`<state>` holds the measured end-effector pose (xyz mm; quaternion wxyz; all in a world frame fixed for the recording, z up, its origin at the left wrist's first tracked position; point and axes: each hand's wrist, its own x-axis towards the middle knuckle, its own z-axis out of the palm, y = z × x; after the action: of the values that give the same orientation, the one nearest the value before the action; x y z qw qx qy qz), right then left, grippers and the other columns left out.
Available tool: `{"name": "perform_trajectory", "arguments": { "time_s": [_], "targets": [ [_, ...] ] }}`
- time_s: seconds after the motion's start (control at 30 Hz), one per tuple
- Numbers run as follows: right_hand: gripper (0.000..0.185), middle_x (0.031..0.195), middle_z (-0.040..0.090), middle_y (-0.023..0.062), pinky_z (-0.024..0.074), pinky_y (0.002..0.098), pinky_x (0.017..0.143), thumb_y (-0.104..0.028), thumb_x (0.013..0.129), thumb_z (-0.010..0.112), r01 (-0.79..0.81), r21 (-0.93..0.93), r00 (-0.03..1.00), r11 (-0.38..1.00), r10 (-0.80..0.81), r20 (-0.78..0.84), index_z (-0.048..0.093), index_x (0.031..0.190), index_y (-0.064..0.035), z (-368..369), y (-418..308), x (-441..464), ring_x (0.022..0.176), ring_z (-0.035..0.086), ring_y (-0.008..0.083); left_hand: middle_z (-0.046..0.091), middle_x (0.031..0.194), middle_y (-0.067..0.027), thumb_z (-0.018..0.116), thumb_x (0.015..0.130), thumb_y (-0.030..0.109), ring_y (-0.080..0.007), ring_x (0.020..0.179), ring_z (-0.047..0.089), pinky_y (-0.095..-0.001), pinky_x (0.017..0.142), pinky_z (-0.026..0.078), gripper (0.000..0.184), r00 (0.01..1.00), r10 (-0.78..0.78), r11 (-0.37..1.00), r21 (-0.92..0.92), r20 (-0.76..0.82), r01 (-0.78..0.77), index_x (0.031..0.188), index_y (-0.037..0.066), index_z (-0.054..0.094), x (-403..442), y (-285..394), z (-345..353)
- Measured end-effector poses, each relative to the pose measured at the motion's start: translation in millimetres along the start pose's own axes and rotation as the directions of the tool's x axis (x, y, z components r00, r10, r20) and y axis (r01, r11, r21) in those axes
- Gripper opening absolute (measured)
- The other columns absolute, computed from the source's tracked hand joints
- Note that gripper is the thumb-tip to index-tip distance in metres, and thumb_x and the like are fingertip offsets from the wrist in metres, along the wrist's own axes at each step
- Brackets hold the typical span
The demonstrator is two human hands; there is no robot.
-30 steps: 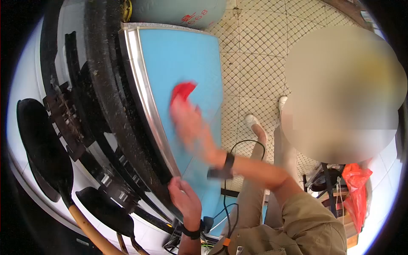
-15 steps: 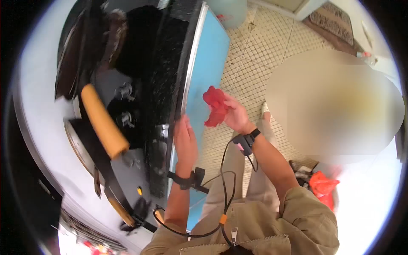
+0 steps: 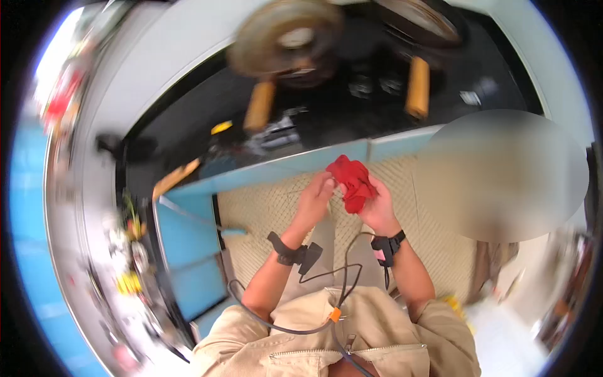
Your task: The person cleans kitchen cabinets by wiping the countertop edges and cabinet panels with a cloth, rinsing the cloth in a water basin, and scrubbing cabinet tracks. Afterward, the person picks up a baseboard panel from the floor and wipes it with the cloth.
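A crumpled red cloth (image 3: 353,182) is held up in front of my body, above the tiled floor. My right hand (image 3: 379,207) grips it from the right side, with the thumb over its edge. On the opposite side, my left hand (image 3: 314,200) has its fingers curled at the cloth's left edge and appears to pinch it. Both wrists wear black straps with small devices, and a dark cable hangs between them.
A black countertop (image 3: 339,116) runs across in front, with blue cabinet fronts below. On the stove stand a lidded pan (image 3: 286,38) and a second pan (image 3: 421,22), each with a wooden handle. A yellow object (image 3: 221,127) lies on the counter. A blurred oval covers the right.
My view has turned left, so the counter now lies across the front. The left hand has come away from the counter edge to the red cloth, which the right hand still holds.
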<state>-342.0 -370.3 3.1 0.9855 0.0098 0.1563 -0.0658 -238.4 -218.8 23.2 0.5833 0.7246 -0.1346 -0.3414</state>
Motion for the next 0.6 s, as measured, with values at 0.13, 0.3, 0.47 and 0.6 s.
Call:
{"name": "perform_trajectory", "arguments": {
  "time_s": [0.13, 0.3, 0.47, 0.6],
  "targets": [
    [0.049, 0.141, 0.050, 0.0144, 0.0469, 0.0413, 0.101, -0.017, 0.098, 0.050, -0.222, -0.469, 0.952, 0.855, 0.294, 0.085, 0.040, 0.143, -0.0030, 57.4, 107.5, 23.2, 0.122, 0.055, 0.0280, 0.064, 0.109, -0.0084, 0.061, 0.098, 0.027, -0.0156, 0.099, 0.062, -0.0299, 0.086, 0.051, 0.045, 0.965, -0.042, 0.965, -0.261, -0.259, -0.028, 0.132, 0.000, 0.049, -80.6, 2.3, -101.5],
    [0.044, 0.140, 0.050, 0.0163, 0.0527, 0.0413, 0.095, -0.016, 0.101, 0.047, -0.485, -0.651, 0.762, 0.584, 0.647, 0.013, 0.038, 0.142, -0.0020, 128.4, 221.0, 20.1, 0.122, 0.055, 0.0275, 0.064, 0.102, -0.0083, 0.068, 0.093, 0.021, -0.0155, 0.092, 0.064, -0.0301, 0.082, 0.053, 0.042, 0.822, -0.122, 0.838, -0.501, -0.556, -0.215, 0.124, 0.000, 0.049, -188.6, -5.6, -172.1],
    [0.037, 0.128, 0.058, 0.0170, 0.0563, 0.0407, 0.087, -0.016, 0.102, 0.047, -0.479, -0.841, 0.588, 0.251, 0.803, -0.095, 0.044, 0.135, 0.0006, 146.7, 373.1, -24.7, 0.111, 0.062, 0.0276, 0.062, 0.108, -0.0092, 0.070, 0.090, 0.014, -0.0172, 0.097, 0.063, -0.0315, 0.081, 0.054, 0.034, 0.674, -0.165, 0.613, -0.610, -0.720, -0.502, 0.115, 0.004, 0.048, -335.6, -46.6, -228.9],
    [0.032, 0.116, 0.065, 0.0136, 0.0552, 0.0384, 0.087, -0.016, 0.102, 0.050, -0.296, -0.954, 0.547, 0.054, 0.828, -0.123, 0.051, 0.128, 0.0021, 123.4, 553.6, -26.1, 0.102, 0.066, 0.0248, 0.059, 0.115, -0.0104, 0.069, 0.091, 0.011, -0.0188, 0.102, 0.062, -0.0343, 0.084, 0.054, 0.035, 0.330, -0.277, 0.574, -0.431, -0.902, -0.697, 0.118, 0.006, 0.047, -454.1, -107.8, -329.8]
  ]
}}
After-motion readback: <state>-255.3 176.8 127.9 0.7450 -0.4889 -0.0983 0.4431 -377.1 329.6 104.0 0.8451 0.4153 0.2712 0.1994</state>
